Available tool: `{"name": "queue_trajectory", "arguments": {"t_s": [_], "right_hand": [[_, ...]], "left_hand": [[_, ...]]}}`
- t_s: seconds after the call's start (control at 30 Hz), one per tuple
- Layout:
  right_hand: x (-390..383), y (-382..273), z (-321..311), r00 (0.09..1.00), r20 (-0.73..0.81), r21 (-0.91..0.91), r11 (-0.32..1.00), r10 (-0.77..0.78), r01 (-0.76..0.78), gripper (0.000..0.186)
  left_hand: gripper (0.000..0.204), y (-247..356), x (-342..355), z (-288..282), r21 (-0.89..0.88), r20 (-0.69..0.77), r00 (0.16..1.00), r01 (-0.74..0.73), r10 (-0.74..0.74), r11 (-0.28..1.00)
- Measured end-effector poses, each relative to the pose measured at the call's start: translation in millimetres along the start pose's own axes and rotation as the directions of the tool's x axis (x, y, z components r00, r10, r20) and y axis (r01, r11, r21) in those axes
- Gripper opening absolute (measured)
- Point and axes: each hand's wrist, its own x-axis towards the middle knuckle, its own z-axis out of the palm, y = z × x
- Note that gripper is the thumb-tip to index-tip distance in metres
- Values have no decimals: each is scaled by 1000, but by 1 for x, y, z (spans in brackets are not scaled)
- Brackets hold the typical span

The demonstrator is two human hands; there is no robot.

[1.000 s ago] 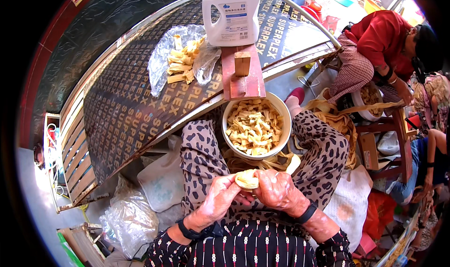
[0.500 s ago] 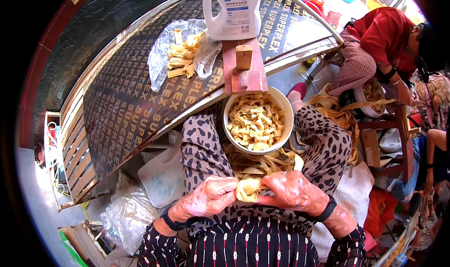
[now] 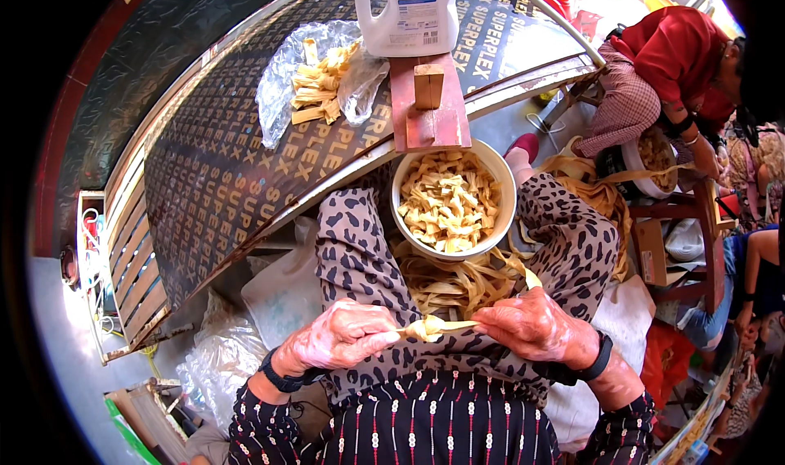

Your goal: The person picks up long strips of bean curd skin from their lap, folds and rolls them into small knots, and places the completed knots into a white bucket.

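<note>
Between my two hands a pale yellow flat strip (image 3: 428, 328) is stretched, with a knot in its middle. My left hand (image 3: 353, 333) is closed, pinching one end between thumb and fingers. The other side is gripped by my right hand (image 3: 527, 326), closed, and a length of the strip sticks up past its fingers. Just beyond my hands, between my knees, lies a heap of long loose strips (image 3: 450, 281). A white bucket (image 3: 509, 197) full of short knotted pieces (image 3: 448, 202) stands farther out.
A printed board (image 3: 245, 171) slopes at the left, bearing a plastic bag (image 3: 274, 97) of knotted pieces. A white jug (image 3: 409, 15) stands behind a red wooden block (image 3: 429, 130) over the bucket. At right a person in red (image 3: 675, 56) bends over another bucket (image 3: 634, 171).
My hands have moved apart. The loose loop between them has been pulled into a small tight knot, and the strip is now taut.
</note>
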Motion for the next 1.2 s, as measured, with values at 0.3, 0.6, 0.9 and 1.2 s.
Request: {"name": "queue_trajectory", "arguments": {"t_s": [0.3, 0.6, 0.9, 1.2], "right_hand": [[2, 7, 6, 975, 61, 249, 942, 215, -223, 12], [1, 16, 7, 974, 69, 236, 945, 215, -225, 12], [-19, 4, 10, 980, 176, 410, 899, 89, -155, 15], [53, 43, -6, 992, -76, 147, 985, 106, -94, 19]], "left_hand": [[63, -8, 20, 6, 274, -186, 976, -59, 113, 960], [32, -12, 56, 34, 448, -136, 926, -260, 353, 855], [12, 5, 24, 13, 209, 234, 951, -255, 205, 944], [16, -1, 52, -47, 208, -260, 965, 84, -28, 975]]}}
